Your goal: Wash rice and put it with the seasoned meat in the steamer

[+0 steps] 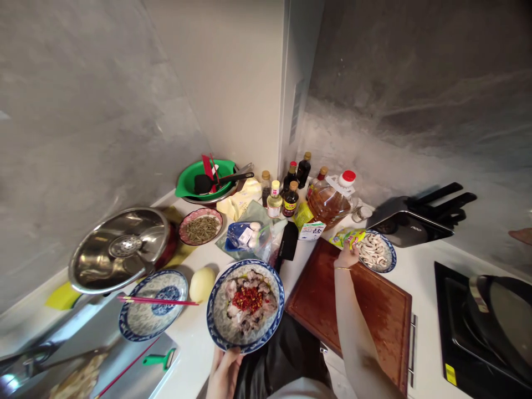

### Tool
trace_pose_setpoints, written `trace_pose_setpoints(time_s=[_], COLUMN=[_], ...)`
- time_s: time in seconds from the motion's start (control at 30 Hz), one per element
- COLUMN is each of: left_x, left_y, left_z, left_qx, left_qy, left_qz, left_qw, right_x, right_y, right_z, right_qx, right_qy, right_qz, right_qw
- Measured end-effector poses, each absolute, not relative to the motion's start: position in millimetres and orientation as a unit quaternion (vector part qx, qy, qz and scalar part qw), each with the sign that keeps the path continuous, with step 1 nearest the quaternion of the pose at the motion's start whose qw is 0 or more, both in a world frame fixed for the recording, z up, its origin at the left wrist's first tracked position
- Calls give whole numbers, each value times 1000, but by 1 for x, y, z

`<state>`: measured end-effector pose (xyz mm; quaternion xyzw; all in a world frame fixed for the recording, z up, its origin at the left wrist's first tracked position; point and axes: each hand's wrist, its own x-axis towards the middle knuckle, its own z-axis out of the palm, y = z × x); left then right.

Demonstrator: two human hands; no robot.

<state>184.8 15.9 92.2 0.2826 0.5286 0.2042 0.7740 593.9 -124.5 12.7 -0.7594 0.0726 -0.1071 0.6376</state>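
Note:
My left hand [224,371] grips the near rim of a blue patterned bowl [245,305] filled with sliced meat and chopped red chili, held above the counter edge. My right hand [347,256] reaches out across a wooden cutting board [353,310] and closes on a yellow-green seasoning packet [347,237]. That packet lies beside a blue-rimmed dish of sliced mushrooms [376,251].
An empty blue plate with red chopsticks [153,303], a potato [201,284], a steel pot lid [120,249], a green bowl [205,178], several sauce bottles [286,194], an oil jug [330,202], a knife block [415,219] and a pan [499,321] on the hob crowd the counter.

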Motion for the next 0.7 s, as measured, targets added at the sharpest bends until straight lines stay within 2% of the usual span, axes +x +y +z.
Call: trace_pose_setpoints(time_s=[0.17,0.47,0.7], left_x=[181,181,193], left_y=[9,-7,-14], left_z=[88,85,95], left_qx=[282,293,269], left_qy=[515,497,451], left_qz=[216,225,257], left_qw=[780,785,811], right_x=[599,609,581], right_y=[-134,-139,-164], right_z=[6,-19,34], right_qx=[-738,-798,-805], right_qy=[93,79,-13], right_qz=[-227,-230,-296], right_qw=[628,551,514])
